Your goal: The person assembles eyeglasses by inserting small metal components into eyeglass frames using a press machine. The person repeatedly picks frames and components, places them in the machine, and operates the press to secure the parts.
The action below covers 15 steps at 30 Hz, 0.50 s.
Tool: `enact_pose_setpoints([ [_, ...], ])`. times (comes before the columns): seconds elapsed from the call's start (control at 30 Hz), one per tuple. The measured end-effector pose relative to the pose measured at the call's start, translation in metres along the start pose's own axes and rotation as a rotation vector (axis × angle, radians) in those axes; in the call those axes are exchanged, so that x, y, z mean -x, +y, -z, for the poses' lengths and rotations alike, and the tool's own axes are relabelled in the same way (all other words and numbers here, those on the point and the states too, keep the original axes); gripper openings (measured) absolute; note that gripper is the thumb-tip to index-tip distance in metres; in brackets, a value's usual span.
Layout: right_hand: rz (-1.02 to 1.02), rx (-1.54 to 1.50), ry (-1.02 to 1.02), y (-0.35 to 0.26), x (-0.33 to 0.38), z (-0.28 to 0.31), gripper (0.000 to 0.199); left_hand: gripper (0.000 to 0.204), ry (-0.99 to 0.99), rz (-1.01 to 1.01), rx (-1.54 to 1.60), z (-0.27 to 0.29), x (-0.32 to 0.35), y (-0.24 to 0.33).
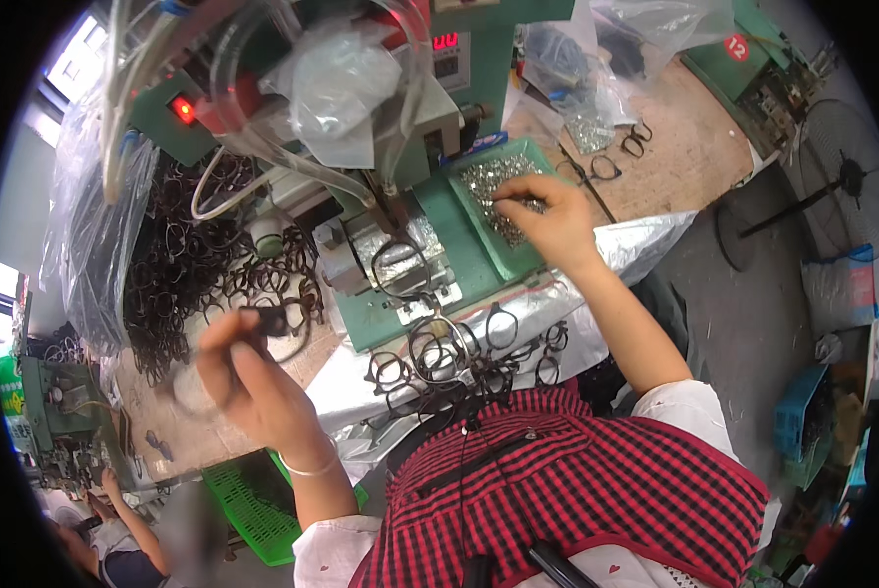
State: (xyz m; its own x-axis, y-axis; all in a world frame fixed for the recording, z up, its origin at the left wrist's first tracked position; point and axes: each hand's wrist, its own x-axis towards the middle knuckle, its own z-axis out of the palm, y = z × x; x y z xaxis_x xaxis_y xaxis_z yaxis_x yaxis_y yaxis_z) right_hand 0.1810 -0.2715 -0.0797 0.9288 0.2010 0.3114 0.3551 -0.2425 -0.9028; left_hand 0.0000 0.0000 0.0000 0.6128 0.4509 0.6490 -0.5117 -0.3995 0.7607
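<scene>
Glossy dark plastic spectacle frame point(283, 328); shiny small metal parts point(493, 191) heaped in matt green tray point(479, 240); green painted metal press point(390, 157); crinkled clear plastic sheeting point(92, 245); rough bare wooden bench point(684, 157); woven red-and-black checked cloth apron point(577, 490)

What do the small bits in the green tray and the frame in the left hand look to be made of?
The small bits under the right hand look like bare metal: silvery and glinting, heaped in the green tray. The frame pinched by the left hand looks like dark glossy plastic, matching the frames piled behind it; motion blur leaves this uncertain.
</scene>
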Motion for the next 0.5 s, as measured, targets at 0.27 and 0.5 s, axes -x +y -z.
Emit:
enact_pose_setpoints([
  [0.27, 0.292, -0.269, 0.066, -0.054, 0.004, -0.06, 0.041, 0.016, -0.964, 0.525, 0.506, -0.057, 0.06, 0.043],
  [0.5, 0.117, -0.486, 0.068, -0.062, 0.014, -0.068, 0.045, 0.016, -0.202, -0.094, 0.09, -0.027, 0.005, 0.007],
])
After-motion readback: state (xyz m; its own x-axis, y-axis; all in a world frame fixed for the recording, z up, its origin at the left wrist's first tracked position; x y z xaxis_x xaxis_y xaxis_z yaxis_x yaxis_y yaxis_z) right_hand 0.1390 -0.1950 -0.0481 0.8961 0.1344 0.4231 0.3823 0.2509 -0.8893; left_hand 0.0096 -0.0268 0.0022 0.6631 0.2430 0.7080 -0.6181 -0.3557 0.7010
